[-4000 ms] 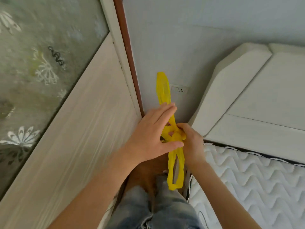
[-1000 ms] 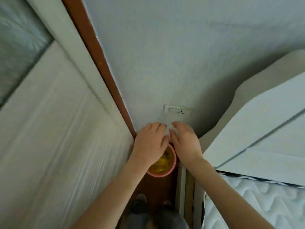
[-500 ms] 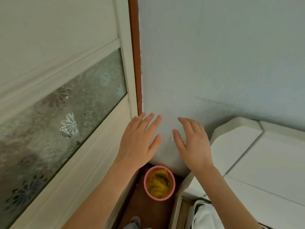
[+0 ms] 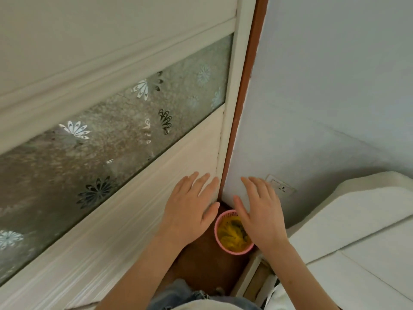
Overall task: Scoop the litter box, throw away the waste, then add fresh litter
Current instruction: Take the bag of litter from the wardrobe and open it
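A small pink waste basket [image 4: 220, 237] stands on the brown floor in the corner below me. A yellow plastic bag [image 4: 231, 234] lies inside it. My left hand [image 4: 192, 209] hovers above and left of the basket with straight fingers and holds nothing. My right hand [image 4: 260, 211] hovers over the basket's right rim, fingers spread, also holding nothing. No litter box or scoop is in view.
A white sliding door with a frosted flower-pattern pane [image 4: 125, 135] fills the left. A pale wall with a socket [image 4: 280, 186] is ahead. A white padded headboard [image 4: 362, 220] and bed edge close off the right, leaving a narrow strip of floor [image 4: 201, 265].
Four seconds ago both hands were knotting the yellow bag. It now lies in the pink basket, and both hands have risen away from it, open and apart.
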`<state>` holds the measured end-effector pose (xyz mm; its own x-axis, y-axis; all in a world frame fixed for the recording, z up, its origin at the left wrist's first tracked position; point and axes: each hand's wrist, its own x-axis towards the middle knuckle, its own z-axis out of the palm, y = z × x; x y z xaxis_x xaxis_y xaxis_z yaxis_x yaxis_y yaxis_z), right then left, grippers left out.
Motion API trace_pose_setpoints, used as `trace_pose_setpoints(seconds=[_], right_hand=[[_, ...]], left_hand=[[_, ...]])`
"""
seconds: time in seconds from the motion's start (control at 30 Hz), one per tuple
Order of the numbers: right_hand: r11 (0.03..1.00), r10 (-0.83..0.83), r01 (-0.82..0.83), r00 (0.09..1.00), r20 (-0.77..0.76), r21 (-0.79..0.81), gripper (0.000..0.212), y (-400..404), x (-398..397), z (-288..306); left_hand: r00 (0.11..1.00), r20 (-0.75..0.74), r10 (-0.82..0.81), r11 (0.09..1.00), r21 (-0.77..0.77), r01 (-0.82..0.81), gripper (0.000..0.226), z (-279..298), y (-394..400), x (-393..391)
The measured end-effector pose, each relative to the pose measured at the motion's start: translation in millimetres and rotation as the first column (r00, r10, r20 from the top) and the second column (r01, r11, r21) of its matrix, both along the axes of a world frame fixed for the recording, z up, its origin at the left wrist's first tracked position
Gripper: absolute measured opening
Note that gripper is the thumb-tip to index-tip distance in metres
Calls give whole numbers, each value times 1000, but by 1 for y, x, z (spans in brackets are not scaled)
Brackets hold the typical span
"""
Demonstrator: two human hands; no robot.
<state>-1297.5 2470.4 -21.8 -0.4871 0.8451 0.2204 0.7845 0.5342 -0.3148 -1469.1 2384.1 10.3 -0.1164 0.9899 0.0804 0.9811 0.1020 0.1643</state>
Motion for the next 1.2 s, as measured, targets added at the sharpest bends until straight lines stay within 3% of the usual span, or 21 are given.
trace_pose_setpoints(seconds=[0.33,0.47,0.67,0.77,0.93,1.2], right_hand=[[978,209,-209,974,-82,10,43,-10,-59,18],[943,330,-332,943,-48,-24,44,-4,-69,22],[775,632,-632,775,-16,-4,45,16,-85,27],[615,788,-788,615,5,9,48,15,-98,29],[307,952,-951,307,-3,29,49,-15,-126,30],[-204,979,-979,-204,-20,19,47,-120,-159,27]], left_hand=[[999,2,36,998,47,-36,57,11,-40,-30],[992,-12,123,989,84,-122,53,8,-52,-33],[935,-61,349,933,109,-342,51,6,-64,-18],[832,-14,554,827,122,-549,51,3,-81,1],[575,19,818,570,111,-814,52,-3,-124,39],[66,3,998,66,49,-997,51,4,-207,103]])
